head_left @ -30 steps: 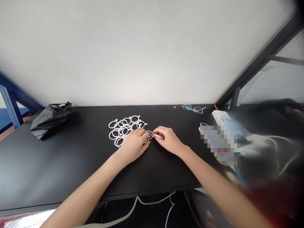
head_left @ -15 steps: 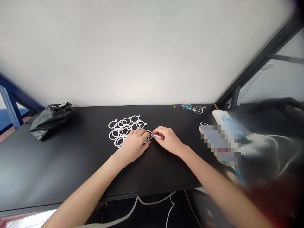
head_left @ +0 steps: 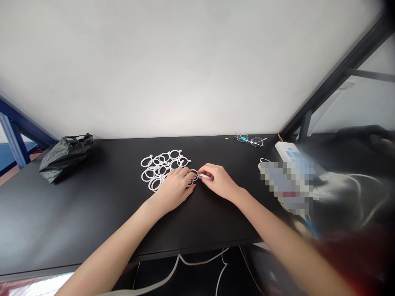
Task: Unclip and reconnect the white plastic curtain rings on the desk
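A loose pile of white curtain rings [head_left: 156, 183], each with a small round tab, lies overlapping on the black tabletop [head_left: 117, 213]. At the pile's right end, my left hand [head_left: 177, 183] is closed over a ring, thumb and fingers around it; the hand covers part of the pile. Just to the right, my right hand [head_left: 217, 179] pinches one white curtain ring [head_left: 206, 177] between thumb and fingers, tilted almost edge-on. Its left end touches the ring at my left hand.
A crumpled black plastic bag [head_left: 66, 154] sits at the back left. Eyeglasses [head_left: 250, 140] lie near the wall. To the right stand a white box [head_left: 286, 150], a blurred-out item [head_left: 285, 187] and white cables [head_left: 359, 197]. Another cable [head_left: 200, 263] hangs below the front edge.
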`<state>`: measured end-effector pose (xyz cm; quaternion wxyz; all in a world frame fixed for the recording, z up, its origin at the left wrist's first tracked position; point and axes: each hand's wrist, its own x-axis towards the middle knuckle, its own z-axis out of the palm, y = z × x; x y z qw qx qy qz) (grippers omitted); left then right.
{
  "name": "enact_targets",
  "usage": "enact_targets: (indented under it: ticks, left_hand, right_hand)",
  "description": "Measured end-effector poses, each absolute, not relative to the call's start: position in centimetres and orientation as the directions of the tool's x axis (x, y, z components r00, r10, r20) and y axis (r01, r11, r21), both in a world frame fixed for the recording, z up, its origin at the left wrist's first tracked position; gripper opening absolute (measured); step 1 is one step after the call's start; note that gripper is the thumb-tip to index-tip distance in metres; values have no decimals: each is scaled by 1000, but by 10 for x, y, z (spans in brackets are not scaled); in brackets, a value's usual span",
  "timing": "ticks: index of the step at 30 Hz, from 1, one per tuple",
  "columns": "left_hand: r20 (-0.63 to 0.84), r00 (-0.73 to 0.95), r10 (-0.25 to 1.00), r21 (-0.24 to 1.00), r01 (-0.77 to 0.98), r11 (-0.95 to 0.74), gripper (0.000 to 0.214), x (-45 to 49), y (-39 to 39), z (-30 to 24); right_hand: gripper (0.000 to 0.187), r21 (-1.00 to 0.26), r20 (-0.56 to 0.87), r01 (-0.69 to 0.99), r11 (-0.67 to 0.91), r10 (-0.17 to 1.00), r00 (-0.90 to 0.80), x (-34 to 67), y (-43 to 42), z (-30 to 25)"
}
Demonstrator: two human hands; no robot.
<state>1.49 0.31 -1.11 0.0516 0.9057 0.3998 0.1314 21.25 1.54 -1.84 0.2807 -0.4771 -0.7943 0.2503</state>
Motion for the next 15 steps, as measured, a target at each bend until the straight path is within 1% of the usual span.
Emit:
enact_targets:
  ticks: [15]
  left_hand:
    - [201, 647, 736, 183, 713, -677, 18, 15, 3, -13]
  right_hand:
    - [14, -670, 200, 619, 409, 903, -381, 212, 15, -17]
